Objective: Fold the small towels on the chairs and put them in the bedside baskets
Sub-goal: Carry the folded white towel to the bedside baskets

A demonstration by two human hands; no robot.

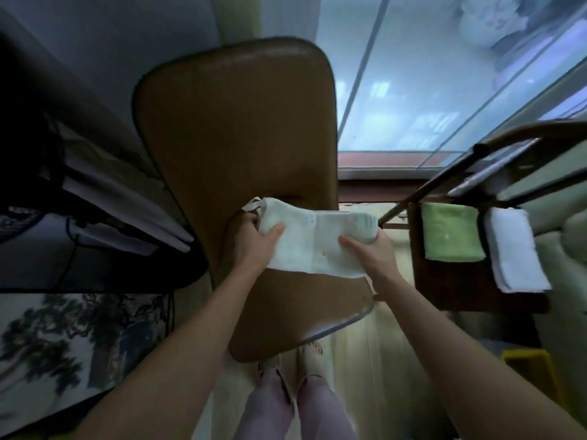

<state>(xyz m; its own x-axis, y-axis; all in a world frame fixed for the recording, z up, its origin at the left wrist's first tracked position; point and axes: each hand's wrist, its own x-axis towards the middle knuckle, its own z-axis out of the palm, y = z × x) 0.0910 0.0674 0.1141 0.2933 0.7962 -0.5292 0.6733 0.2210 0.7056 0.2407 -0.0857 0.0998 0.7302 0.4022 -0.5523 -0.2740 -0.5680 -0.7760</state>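
Observation:
A small white towel (pixel 313 241) is held above the seat of a brown padded chair (pixel 235 128). My left hand (pixel 254 246) grips its left end, thumb on top and fingers underneath. The towel's right end is gripped the same way by my right hand (pixel 371 254). The cloth is partly folded, with a loop tag sticking out at its upper left. On a second chair (pixel 451 281) to the right lie a green towel (pixel 451 233) and a white towel (pixel 514 249), both folded and side by side.
A window with sliding glass fills the upper right. A dark desk edge with cables and papers (pixel 120 198) stands at the left. A yellow container (pixel 533 369) sits on the floor at the lower right. My feet (pixel 305 354) stand just before the brown chair.

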